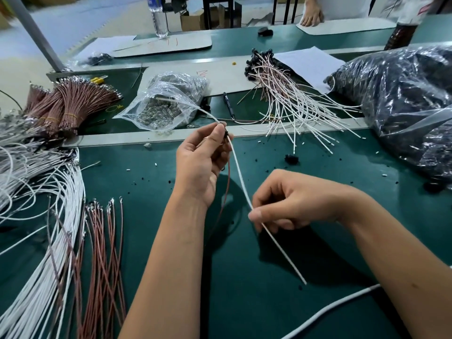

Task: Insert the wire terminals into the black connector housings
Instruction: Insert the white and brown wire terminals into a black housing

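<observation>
Head view: the black connector housing (225, 133) sits at the fingertips of the left hand (203, 165), raised above the green bench (151, 182). It is small, rigid and likely light. A white wire (241, 178) runs from it down to the right hand (288, 201), which pinches it mid-length between thumb and forefinger. A red wire (228, 177) hangs below the housing (terminal seating cannot be judged). Both wires are thin and limp, best gripped close to the terminal.

A small black connector housing (226, 133), raised above the table, has white wire (241, 178) and red wire (228, 178) trailing down.
</observation>
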